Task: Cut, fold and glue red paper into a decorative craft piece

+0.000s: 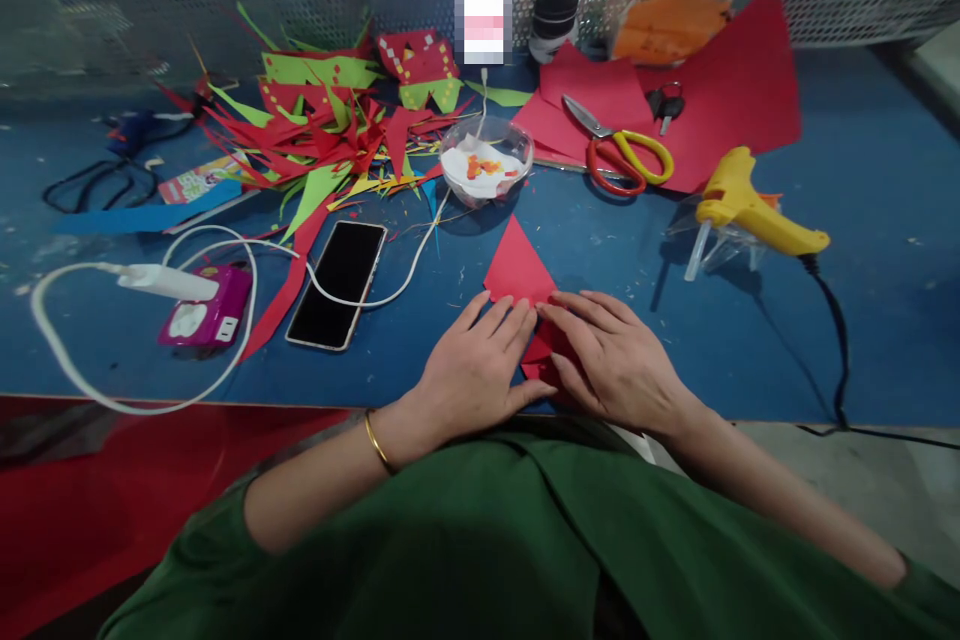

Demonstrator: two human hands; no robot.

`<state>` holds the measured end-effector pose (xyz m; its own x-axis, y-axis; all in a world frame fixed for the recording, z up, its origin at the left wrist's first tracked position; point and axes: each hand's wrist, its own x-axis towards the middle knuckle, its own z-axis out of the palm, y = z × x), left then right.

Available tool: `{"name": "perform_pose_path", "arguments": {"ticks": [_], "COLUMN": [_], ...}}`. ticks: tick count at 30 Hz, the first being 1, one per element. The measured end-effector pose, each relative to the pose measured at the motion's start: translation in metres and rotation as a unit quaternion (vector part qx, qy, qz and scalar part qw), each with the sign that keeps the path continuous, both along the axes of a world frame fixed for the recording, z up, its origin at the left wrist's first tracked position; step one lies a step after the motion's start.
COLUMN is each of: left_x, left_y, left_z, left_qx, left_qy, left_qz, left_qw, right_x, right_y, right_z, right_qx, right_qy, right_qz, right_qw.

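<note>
A piece of red paper (519,265) lies on the blue table near its front edge, its pointed end facing away from me. My left hand (480,360) rests flat on the paper's lower left side, fingers stretched out. On the right side, my right hand (619,355) lies with spread fingers over the paper's lower part, fingertips close to those of my left hand. More red paper shows between the two hands, partly hidden beneath them. Neither hand grips anything.
Around the table (420,360) are a phone (337,285), a purple socket box (206,305) with white cable, paper scraps (330,120), a clear bowl (486,165), scissors (619,155), red sheets (739,90), keys (666,105) and a yellow glue gun (757,210).
</note>
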<state>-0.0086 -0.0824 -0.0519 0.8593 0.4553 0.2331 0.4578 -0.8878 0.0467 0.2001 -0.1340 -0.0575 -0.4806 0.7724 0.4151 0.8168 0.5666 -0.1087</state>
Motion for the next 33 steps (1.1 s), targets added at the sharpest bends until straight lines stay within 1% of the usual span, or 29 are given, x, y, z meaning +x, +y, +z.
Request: {"name": "perform_pose_path", "arguments": {"ticks": [2,5,8,10,12,14,16,19,23,25,28,33], "left_x": [-0.005,-0.019,-0.033,-0.035,-0.032,-0.024,-0.015,-0.006,0.001,0.003,0.004,0.005], "left_y": [0.002,0.007,0.010,0.010,0.008,0.007,0.007,0.003,-0.010,-0.017,-0.023,-0.023], "left_z": [-0.001,-0.002,0.001,0.003,0.004,0.004,0.004,0.003,-0.002,-0.006,-0.009,-0.005], "left_qx": [0.007,0.012,0.013,0.019,0.008,-0.028,-0.066,-0.089,-0.062,-0.048,-0.039,-0.036], "left_qy": [0.000,-0.001,-0.017,-0.036,-0.042,-0.027,-0.015,-0.014,-0.016,-0.015,-0.015,0.004], "left_qz": [0.005,0.037,0.067,0.077,0.051,0.003,-0.016,0.014,0.048,0.063,0.068,0.076], "left_qw": [1.000,0.999,0.998,0.996,0.998,0.999,0.998,0.996,0.997,0.997,0.997,0.996], "right_x": [0.000,0.000,0.000,0.000,0.000,0.000,0.000,0.002,0.006,0.008,0.010,0.012], "right_y": [0.000,-0.001,-0.001,-0.002,-0.002,-0.002,-0.001,-0.001,0.001,0.002,0.002,0.001], "right_z": [0.001,0.002,0.001,0.001,0.000,-0.001,-0.001,-0.002,-0.004,-0.005,-0.006,-0.008], "right_qx": [-0.003,-0.017,-0.023,-0.018,-0.010,-0.004,-0.004,-0.016,-0.046,-0.049,-0.040,-0.048], "right_qy": [-0.001,-0.001,0.001,0.004,0.002,-0.005,-0.011,0.001,0.061,0.084,0.100,0.136], "right_qz": [-0.002,-0.004,-0.003,-0.003,-0.005,-0.004,0.000,0.001,-0.005,-0.003,-0.007,-0.044], "right_qw": [1.000,1.000,1.000,1.000,1.000,1.000,1.000,1.000,0.997,0.995,0.994,0.989]}}
